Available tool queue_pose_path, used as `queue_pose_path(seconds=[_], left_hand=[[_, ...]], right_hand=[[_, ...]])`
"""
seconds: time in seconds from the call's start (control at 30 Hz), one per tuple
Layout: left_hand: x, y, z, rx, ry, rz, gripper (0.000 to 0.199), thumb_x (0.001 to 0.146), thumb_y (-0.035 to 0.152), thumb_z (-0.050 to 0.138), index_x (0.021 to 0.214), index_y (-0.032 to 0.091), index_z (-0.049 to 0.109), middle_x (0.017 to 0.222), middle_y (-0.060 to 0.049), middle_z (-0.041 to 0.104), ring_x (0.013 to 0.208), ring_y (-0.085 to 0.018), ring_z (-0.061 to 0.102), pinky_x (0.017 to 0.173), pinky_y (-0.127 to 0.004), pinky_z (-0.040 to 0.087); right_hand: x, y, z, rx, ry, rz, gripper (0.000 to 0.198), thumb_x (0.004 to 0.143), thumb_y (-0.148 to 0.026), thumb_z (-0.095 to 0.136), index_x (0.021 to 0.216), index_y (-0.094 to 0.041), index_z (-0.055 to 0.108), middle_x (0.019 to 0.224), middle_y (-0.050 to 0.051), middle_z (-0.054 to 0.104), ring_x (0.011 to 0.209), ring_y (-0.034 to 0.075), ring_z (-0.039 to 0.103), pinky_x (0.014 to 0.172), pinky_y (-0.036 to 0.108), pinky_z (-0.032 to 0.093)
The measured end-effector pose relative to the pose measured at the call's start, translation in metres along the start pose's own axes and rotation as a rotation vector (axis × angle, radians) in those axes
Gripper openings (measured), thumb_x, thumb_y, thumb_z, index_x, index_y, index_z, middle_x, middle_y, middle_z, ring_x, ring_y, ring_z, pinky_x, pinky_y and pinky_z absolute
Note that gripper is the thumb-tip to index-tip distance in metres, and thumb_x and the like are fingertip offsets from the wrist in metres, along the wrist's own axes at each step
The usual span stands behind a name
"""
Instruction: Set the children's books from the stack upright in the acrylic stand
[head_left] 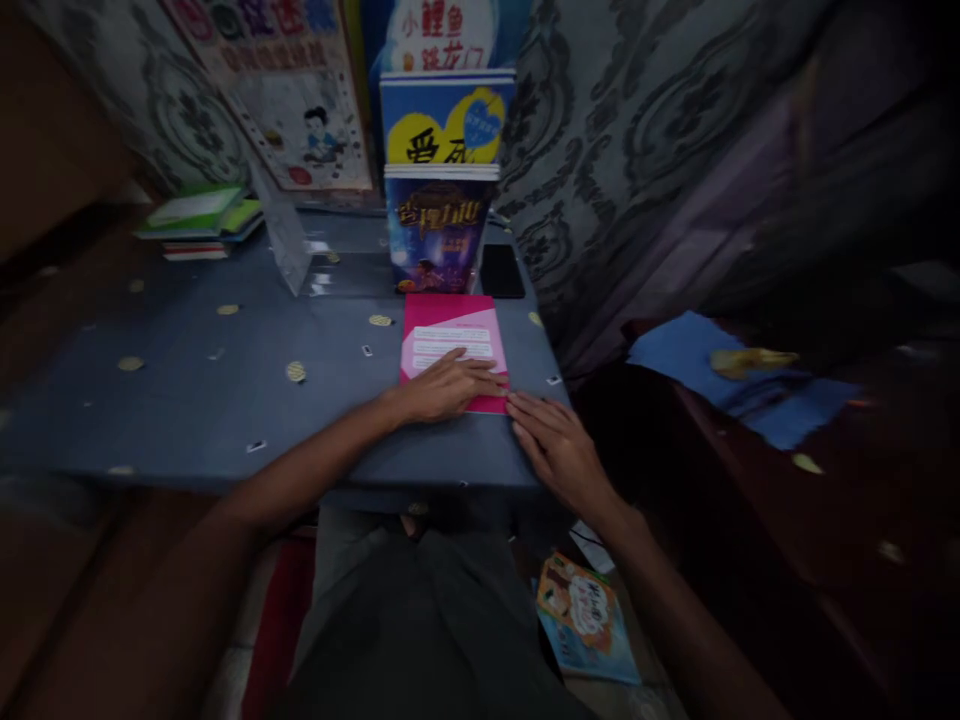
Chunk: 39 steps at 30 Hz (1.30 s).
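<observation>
From my remote seat I see the left hand (450, 388) lying flat, fingers stretched out, on the pink book (454, 343) — it grips nothing, only presses over the printed cover. My right hand (559, 440) is also unclenched, its extended fingers close together at the book's near right corner; whether the fingertips pinch the edge, I cannot tell. The book lies flat on the patterned tablecloth (187, 400), under the left hand. Just beyond the hands a purple-blue book (435, 235) stands upright — a dark flat rectangle (502, 271) lies beside it, to the right.
</observation>
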<state>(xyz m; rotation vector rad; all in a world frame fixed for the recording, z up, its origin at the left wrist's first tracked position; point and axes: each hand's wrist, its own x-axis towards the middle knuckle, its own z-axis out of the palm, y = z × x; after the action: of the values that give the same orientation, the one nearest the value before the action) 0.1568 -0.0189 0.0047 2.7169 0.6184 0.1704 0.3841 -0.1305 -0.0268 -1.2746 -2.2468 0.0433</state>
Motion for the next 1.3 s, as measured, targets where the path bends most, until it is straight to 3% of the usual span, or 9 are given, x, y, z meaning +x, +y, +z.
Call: queue_pose_path(seconds=[0.27,0.43,0.6,0.93,1.3], left_hand=[[-0.019,0.009,0.004,0.039,-0.024,0.007,0.072,0.085,-0.001,0.044,0.149,0.03,0.05,0.159,-0.001,0.049,0.153,-0.02,0.033,0.126,-0.055,0.017],[-0.03,0.016,0.015,0.073,0.008,-0.005,0.07,0.087,-0.002,0.044,0.149,0.03,0.05,0.16,-0.001,0.047,0.154,-0.021,0.03,0.125,-0.057,0.016],[-0.028,0.023,0.01,0.148,-0.016,-0.025,0.069,0.087,-0.003,0.044,0.149,0.026,0.05,0.16,-0.004,0.048,0.155,-0.022,0.03,0.124,-0.058,0.02],[-0.048,0.06,0.013,0.318,-0.027,-0.136,0.058,0.099,0.008,0.039,0.155,0.018,0.04,0.163,-0.008,0.042,0.154,-0.023,0.031,0.125,-0.052,0.024],[-0.05,0.072,0.019,0.353,0.009,-0.196,0.052,0.102,0.013,0.038,0.155,0.014,0.041,0.162,-0.01,0.044,0.153,-0.024,0.033,0.123,-0.047,0.028]], right_hand=[[-0.002,0.008,0.011,0.021,0.144,-0.108,0.038,0.104,-0.031,0.047,0.137,-0.029,0.065,0.126,0.009,0.075,0.116,0.026,0.07,0.1,0.046,0.053],[0.002,0.0,0.006,-0.031,0.149,-0.131,0.034,0.104,-0.028,0.047,0.127,-0.023,0.071,0.119,0.012,0.078,0.11,0.027,0.073,0.095,0.045,0.055],[0.004,-0.001,0.007,-0.069,0.161,-0.126,0.034,0.105,-0.03,0.045,0.121,-0.022,0.074,0.114,0.012,0.079,0.109,0.026,0.074,0.093,0.044,0.055],[0.002,-0.012,0.01,-0.062,0.142,-0.121,0.032,0.104,-0.026,0.047,0.121,-0.019,0.073,0.117,0.012,0.078,0.116,0.029,0.07,0.099,0.049,0.051],[0.004,-0.016,0.007,-0.057,0.121,-0.133,0.035,0.104,-0.025,0.046,0.129,-0.022,0.07,0.117,0.011,0.078,0.117,0.028,0.067,0.102,0.05,0.048]])
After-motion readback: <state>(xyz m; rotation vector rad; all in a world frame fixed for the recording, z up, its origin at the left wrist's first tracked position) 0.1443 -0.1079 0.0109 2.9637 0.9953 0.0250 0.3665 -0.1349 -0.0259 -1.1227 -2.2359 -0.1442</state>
